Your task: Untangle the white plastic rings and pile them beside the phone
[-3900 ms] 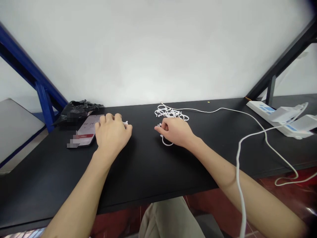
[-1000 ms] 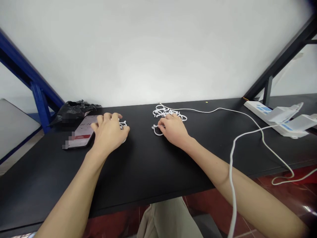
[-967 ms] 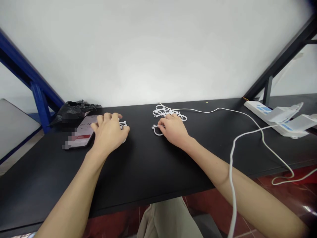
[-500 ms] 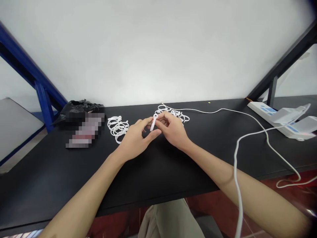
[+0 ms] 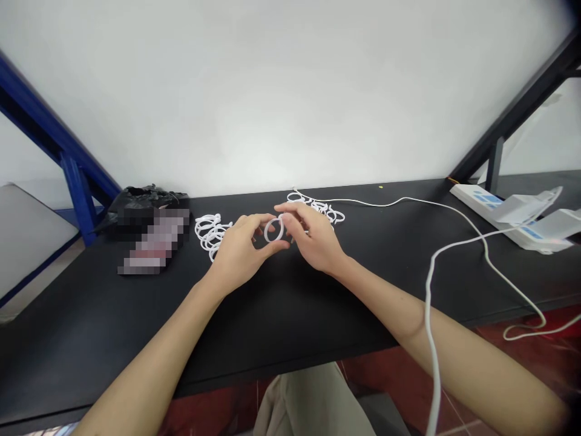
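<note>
Between my hands is a white plastic ring [image 5: 267,237], its round opening facing me, held above the black table. My left hand [image 5: 242,248] grips the ring's left and lower side, thumb underneath and fingers behind. My right hand [image 5: 313,236] pinches its upper right edge between thumb and fingers. Just left of my left hand lies a pile of white rings [image 5: 207,233]. Behind my right hand is another group of white rings [image 5: 321,208], partly covered by that hand.
A black plastic bag [image 5: 145,200] and a blurred flat item [image 5: 157,239] lie at the left on the black table [image 5: 290,315]. White cable [image 5: 431,315] crosses the right side, over my right forearm. White and blue boxes [image 5: 499,212] sit at the far right.
The white ring has been turned from edge-on to showing its round opening. My hands have stayed in nearly the same place, with the left fingers and thumb now around the ring.
</note>
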